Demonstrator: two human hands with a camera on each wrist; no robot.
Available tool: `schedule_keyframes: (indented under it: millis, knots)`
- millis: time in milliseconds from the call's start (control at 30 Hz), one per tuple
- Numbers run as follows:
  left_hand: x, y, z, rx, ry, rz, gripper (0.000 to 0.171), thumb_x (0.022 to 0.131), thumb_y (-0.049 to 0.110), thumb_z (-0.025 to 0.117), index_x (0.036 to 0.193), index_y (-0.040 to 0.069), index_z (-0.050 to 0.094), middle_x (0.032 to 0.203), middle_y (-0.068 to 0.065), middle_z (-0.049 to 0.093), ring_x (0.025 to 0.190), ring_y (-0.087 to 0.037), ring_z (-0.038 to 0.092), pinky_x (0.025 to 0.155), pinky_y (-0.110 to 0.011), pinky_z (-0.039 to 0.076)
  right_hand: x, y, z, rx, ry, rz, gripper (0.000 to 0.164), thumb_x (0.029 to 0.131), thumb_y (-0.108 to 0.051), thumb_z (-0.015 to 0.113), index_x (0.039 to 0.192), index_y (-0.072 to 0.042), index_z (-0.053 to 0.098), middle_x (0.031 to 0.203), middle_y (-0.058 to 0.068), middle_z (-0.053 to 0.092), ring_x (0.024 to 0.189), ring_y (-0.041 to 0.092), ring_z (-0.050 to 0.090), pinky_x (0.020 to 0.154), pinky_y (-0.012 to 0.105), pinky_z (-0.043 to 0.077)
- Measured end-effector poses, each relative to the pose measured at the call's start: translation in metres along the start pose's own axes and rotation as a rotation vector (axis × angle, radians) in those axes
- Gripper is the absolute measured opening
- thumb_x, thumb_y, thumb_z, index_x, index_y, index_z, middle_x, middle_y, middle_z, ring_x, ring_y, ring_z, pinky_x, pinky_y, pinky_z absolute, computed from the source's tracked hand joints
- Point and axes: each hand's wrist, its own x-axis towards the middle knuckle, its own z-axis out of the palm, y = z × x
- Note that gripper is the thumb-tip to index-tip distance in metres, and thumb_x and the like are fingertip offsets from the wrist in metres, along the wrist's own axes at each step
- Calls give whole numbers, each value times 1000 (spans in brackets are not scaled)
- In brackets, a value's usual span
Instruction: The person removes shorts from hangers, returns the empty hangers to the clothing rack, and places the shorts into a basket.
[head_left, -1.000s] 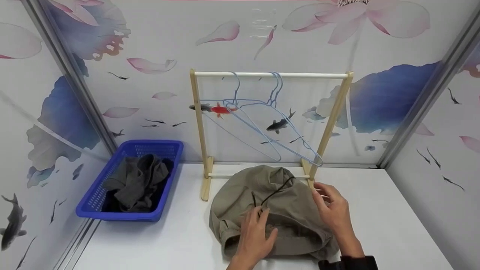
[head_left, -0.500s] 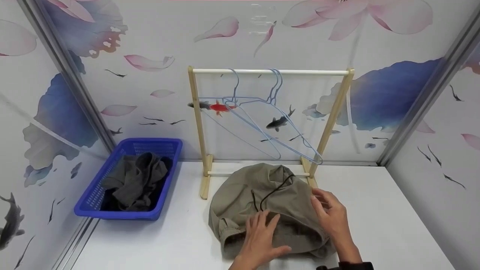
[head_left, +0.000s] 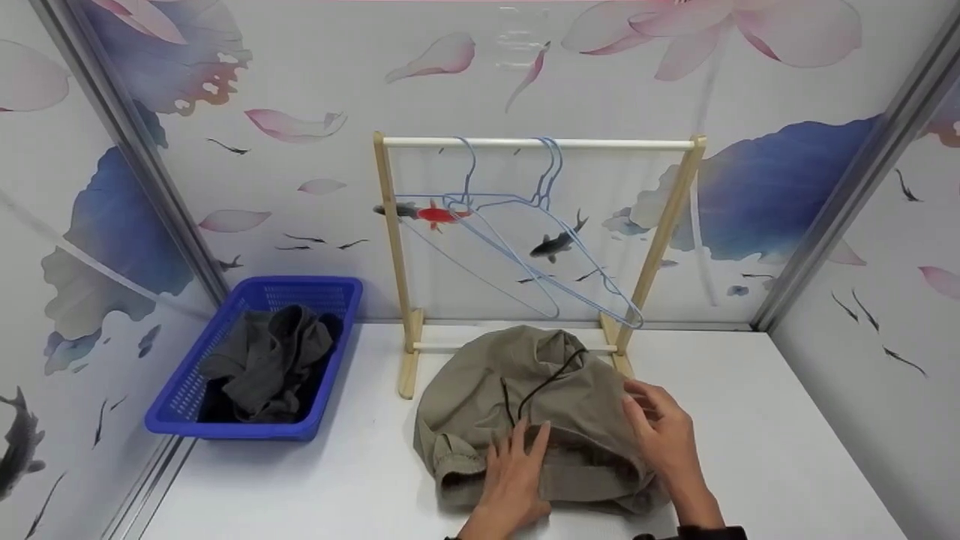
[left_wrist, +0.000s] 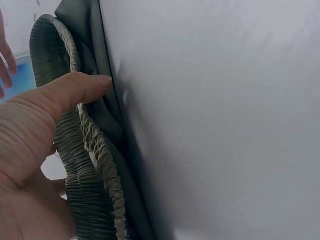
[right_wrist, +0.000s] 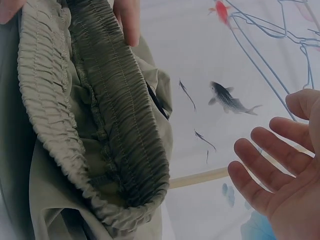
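Note:
Olive-grey pants (head_left: 480,397) lie bunched on the white table, their gathered elastic waistband (right_wrist: 127,117) gaping towards me and a black drawstring on top. My left hand (head_left: 511,476) straddles this waistband. In the left wrist view its thumb (left_wrist: 75,90) crosses the near edge, with the fingers round the far side. At the right of the pants is my right hand (head_left: 667,435), its fingers loosely extended and holding nothing. The right wrist view shows that right hand (right_wrist: 285,165) palm visible, apart from the cloth.
A blue basket (head_left: 322,405) with dark grey clothing (head_left: 266,367) stands at the left. Behind the pants is a wooden rack (head_left: 667,217) with several blue wire hangers (head_left: 592,259) on its white bar. Printed wall panels enclose the table (head_left: 750,435).
My left hand's thumb spread outwards, then came down over the near side of the waistband. The waistband's near edge shifted slightly. My right hand stays nearly in place.

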Motion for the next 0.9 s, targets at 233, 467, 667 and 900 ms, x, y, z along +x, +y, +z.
schedule_keyframes:
  millis: [233, 467, 667, 900]
  knots:
    - [5, -4, -5, -1, 38, -31, 96, 84, 13, 84, 163, 14, 28, 141, -23, 54, 112, -39, 63, 91, -55, 52, -2, 6, 3, -14, -35, 74, 23, 102, -7, 64, 123, -2, 72, 118, 13, 73, 101, 20, 70, 82, 21, 55]
    - [7, -14, -19, 7, 50, -93, 82, 86, -4, 74, 159, 13, 38, 129, -26, 63, 55, -20, 46, 50, -33, 38, -3, 10, 4, -24, -34, 97, 22, 101, -6, 64, 121, -1, 72, 116, 14, 73, 100, 25, 71, 81, 22, 56]
    - [4, -18, -34, 63, 25, -156, 50, 87, -2, 74, 136, 6, 63, 80, -11, 63, 52, -16, 44, 47, -30, 34, -4, 15, 4, -29, 5, 37, 21, 98, -1, 66, 118, 1, 73, 112, 14, 74, 93, 9, 69, 78, 17, 54]
    - [-1, -20, -55, 129, 58, -149, 34, 88, 1, 72, 63, 14, 52, 57, 0, 43, 50, -11, 36, 44, -28, 30, -6, 17, 4, -45, 8, 29, 22, 98, -1, 66, 118, 1, 73, 112, 15, 74, 94, 11, 71, 78, 20, 55]
